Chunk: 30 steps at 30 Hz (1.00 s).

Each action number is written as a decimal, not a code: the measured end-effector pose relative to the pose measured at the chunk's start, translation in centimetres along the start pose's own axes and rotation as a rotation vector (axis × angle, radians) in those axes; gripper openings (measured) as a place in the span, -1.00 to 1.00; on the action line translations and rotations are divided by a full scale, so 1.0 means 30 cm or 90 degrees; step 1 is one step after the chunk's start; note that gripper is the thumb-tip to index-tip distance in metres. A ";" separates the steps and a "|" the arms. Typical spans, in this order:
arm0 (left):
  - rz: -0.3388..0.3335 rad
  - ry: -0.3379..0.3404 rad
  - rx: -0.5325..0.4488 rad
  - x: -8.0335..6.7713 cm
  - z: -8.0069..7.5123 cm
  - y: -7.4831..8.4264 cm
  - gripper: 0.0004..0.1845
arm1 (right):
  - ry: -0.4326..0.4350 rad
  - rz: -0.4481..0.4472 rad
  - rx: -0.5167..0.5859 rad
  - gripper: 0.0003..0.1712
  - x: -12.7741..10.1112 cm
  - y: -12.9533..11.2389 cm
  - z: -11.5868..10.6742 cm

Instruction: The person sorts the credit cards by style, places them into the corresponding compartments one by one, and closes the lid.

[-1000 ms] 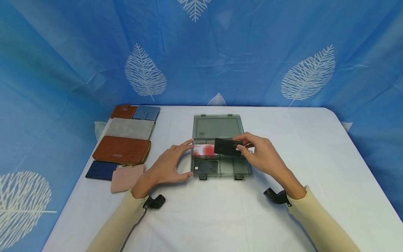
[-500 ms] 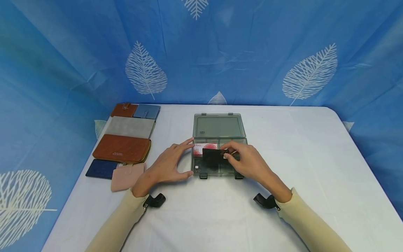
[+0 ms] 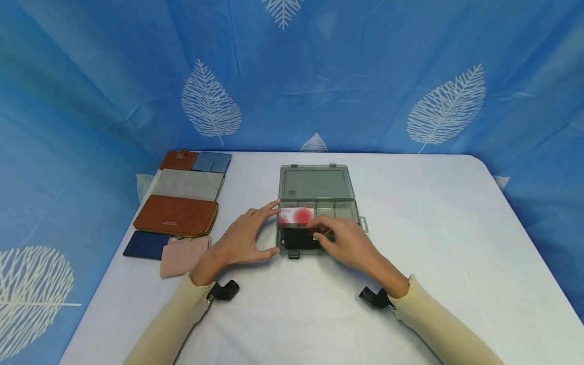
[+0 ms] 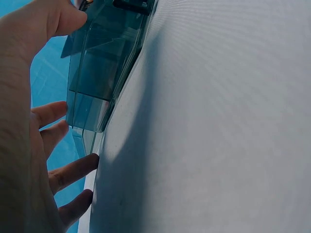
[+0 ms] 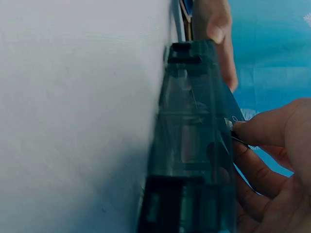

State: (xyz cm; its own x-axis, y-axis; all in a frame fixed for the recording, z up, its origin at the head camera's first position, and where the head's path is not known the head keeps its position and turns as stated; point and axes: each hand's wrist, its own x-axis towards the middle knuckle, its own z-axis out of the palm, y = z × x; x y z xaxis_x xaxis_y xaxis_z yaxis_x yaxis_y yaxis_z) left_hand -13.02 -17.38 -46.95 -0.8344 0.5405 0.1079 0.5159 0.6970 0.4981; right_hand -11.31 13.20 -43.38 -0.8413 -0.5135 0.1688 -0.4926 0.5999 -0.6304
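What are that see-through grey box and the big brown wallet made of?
The translucent smoky-grey compartment box looks like hard glossy plastic: you see through its walls and moulded latches. The large brown zip wallet looks like leather or imitation, matte and slightly mottled; which one can't be told.

On the bench (image 3: pixel 433 228) lie six wallets (image 3: pixel 175 216): two brown, one grey, one light blue, one navy, one pink. One clear organiser box (image 3: pixel 316 183) stands open, holding two visible cards: one red-and-white card (image 3: pixel 297 215) and one black card (image 3: pixel 298 238). Two hands are in view.
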 end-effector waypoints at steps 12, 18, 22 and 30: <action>0.000 -0.001 -0.005 0.000 -0.007 0.002 0.10 | 0.010 -0.016 -0.055 -0.73 -0.003 -0.014 0.042; 0.007 0.002 -0.004 0.002 -0.011 0.004 0.11 | 0.041 -0.068 -0.122 -0.77 -0.004 -0.015 0.048; 0.010 0.005 -0.006 0.002 -0.010 0.003 0.10 | 0.044 -0.095 -0.158 -0.74 -0.003 -0.010 0.050; 0.007 0.000 -0.005 0.003 -0.008 0.001 0.07 | 0.014 -0.067 -0.186 -0.73 -0.005 -0.011 0.041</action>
State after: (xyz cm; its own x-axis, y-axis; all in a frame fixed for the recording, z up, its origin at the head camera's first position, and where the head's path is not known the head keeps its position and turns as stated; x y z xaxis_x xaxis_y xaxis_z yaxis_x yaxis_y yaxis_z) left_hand -13.13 -17.42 -46.71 -0.8288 0.5480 0.1132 0.5234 0.6876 0.5032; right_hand -10.74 12.31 -44.13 -0.7850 -0.5711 0.2399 -0.6181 0.6962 -0.3650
